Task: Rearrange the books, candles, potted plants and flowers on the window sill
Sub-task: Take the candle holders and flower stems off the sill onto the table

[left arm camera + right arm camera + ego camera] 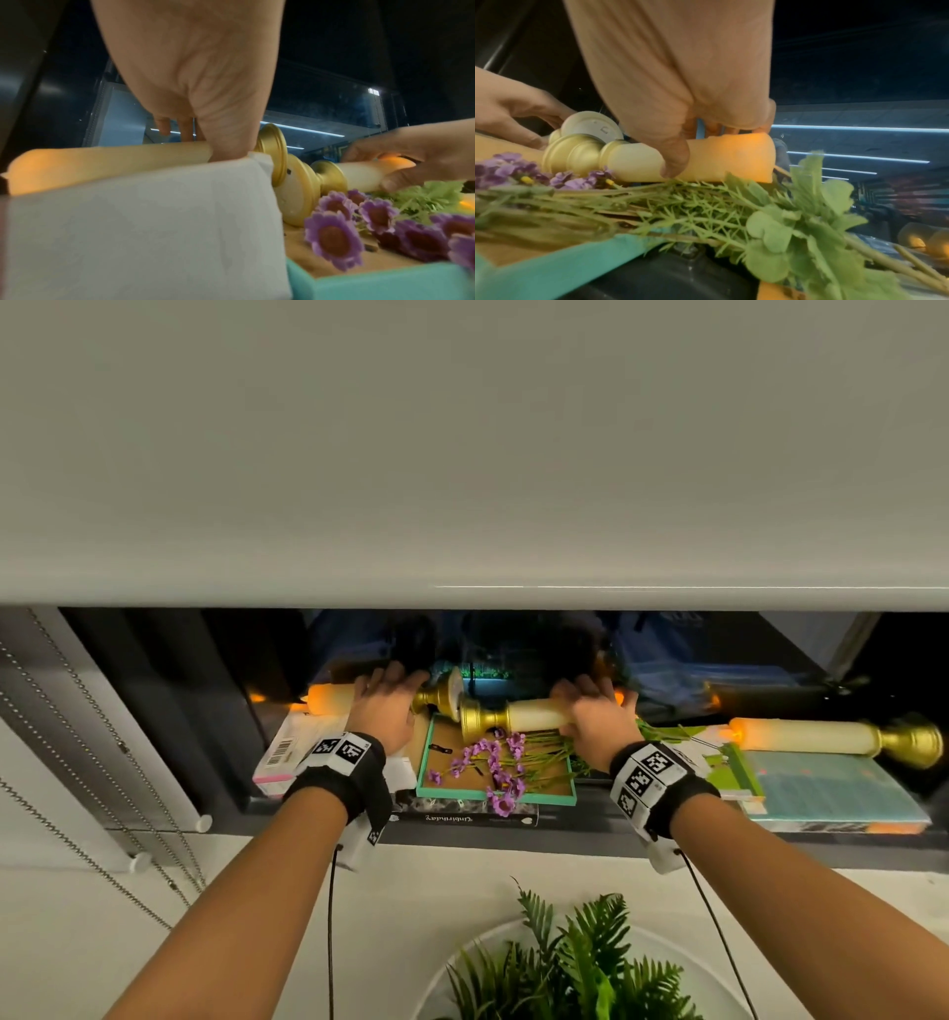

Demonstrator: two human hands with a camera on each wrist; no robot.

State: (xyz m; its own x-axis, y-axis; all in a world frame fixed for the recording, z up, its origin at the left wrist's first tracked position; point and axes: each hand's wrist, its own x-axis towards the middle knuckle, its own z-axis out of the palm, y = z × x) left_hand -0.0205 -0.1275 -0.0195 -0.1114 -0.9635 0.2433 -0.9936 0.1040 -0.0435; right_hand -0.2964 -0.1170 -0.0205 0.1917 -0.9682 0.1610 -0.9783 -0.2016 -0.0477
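On the sill, left hand [382, 711]: fingers wrapped round left candle [334, 698].
Right hand [598, 719]: fingers curled over middle candle [534, 715], laid flat.

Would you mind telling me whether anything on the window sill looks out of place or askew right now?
Yes. All three candles lie on their sides rather than standing: the left hand grips one, the right hand another, a third rests untouched on the books. The purple flowers lie loose across a teal-framed board.
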